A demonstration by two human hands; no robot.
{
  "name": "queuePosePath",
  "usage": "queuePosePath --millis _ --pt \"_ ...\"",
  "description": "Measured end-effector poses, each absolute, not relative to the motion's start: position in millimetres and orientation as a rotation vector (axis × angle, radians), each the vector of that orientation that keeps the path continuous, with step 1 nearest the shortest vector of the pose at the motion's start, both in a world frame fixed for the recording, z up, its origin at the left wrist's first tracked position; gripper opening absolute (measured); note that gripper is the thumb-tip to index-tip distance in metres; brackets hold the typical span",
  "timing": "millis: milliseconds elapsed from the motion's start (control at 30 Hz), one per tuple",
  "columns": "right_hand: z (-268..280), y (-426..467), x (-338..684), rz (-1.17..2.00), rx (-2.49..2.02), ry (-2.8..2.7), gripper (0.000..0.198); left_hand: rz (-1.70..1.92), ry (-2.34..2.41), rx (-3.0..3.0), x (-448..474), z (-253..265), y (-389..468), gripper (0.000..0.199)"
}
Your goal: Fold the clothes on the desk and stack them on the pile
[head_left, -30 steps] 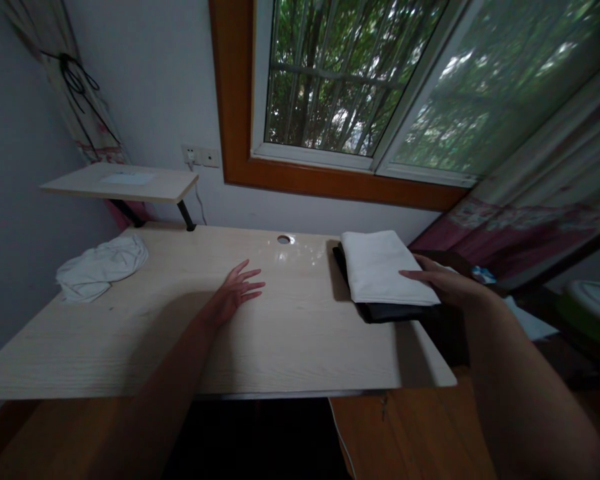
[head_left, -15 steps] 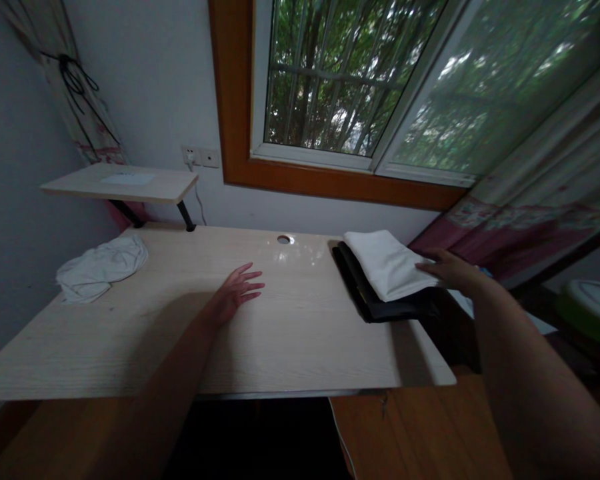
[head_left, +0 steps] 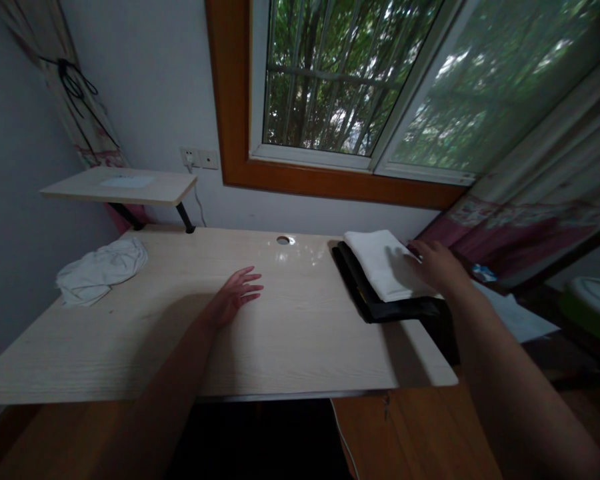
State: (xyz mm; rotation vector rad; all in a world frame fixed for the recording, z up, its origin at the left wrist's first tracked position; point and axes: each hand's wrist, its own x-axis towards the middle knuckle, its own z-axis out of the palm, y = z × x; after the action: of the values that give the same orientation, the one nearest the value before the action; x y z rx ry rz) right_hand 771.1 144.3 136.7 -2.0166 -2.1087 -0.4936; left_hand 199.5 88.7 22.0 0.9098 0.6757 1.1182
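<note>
My left hand (head_left: 237, 293) hovers over the middle of the pale wooden desk (head_left: 300, 347), fingers spread and nothing in them. On the right side of the desk lies a folded white cloth (head_left: 380, 263), resting on a black flat item like a folder or case (head_left: 395, 310). Just above the cloth's right edge is my right hand (head_left: 437, 267), its fingers loosely bent and apart, casting a shadow on the cloth. Its fingertips are partly hidden by the hand itself. A crumpled white cloth (head_left: 103, 270) lies at the desk's left end.
A small raised shelf (head_left: 165, 190) on black legs stands at the back left, with a sheet of paper (head_left: 127, 181) on it. The desk has a round cable hole (head_left: 283, 240). Beyond its right edge are papers (head_left: 517, 313) and a green container (head_left: 593, 313).
My right hand has moved left, from the folded cloth's right edge to slightly over it. The cloth keeps its shape and place. My left hand has barely moved.
</note>
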Motion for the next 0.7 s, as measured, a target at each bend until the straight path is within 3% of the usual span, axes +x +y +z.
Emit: queuePosePath --millis 133,300,700 --pt "124 166 724 -0.361 -1.721 -2.386 0.059 1.110 0.670 0.927 199 19 90 0.060" --pt "86 170 693 -0.137 -1.864 -2.391 0.063 1.093 0.675 0.948 199 18 90 0.061" --pt "78 128 714 -0.260 -2.012 -2.243 0.066 1.081 0.677 0.952 199 24 85 0.057"
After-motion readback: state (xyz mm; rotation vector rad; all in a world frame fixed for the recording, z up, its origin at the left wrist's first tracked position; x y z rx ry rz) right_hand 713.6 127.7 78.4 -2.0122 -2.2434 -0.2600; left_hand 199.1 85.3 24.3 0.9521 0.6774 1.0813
